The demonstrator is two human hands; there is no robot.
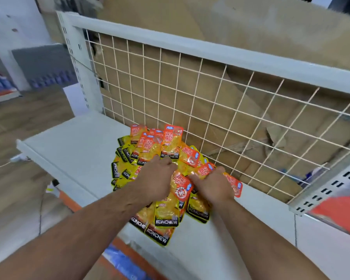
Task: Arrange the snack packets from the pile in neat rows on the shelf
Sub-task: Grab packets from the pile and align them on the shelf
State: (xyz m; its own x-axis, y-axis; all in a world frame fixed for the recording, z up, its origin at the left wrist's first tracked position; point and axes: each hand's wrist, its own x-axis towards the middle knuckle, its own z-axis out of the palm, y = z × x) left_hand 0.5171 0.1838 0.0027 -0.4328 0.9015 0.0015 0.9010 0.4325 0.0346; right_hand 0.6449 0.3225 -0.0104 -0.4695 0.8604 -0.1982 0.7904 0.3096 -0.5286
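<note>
A loose pile of yellow and orange snack packets (150,150), marked KONCHEW, lies on the white shelf (73,142) against the wire back. Packets overlap at all angles; a few stand tilted against the mesh. My left hand (158,176) rests on the middle of the pile, fingers curled over packets. My right hand (212,185) is beside it, fingers closed around an orange-topped packet (182,187) and others near the pile's right edge. Both palms hide what lies beneath them.
A white wire mesh panel (190,102) backs the shelf, with cardboard boxes (251,37) behind it. White slotted uprights stand at left (77,63) and right (331,188). The shelf's front edge (49,170) drops to a wooden floor (18,122).
</note>
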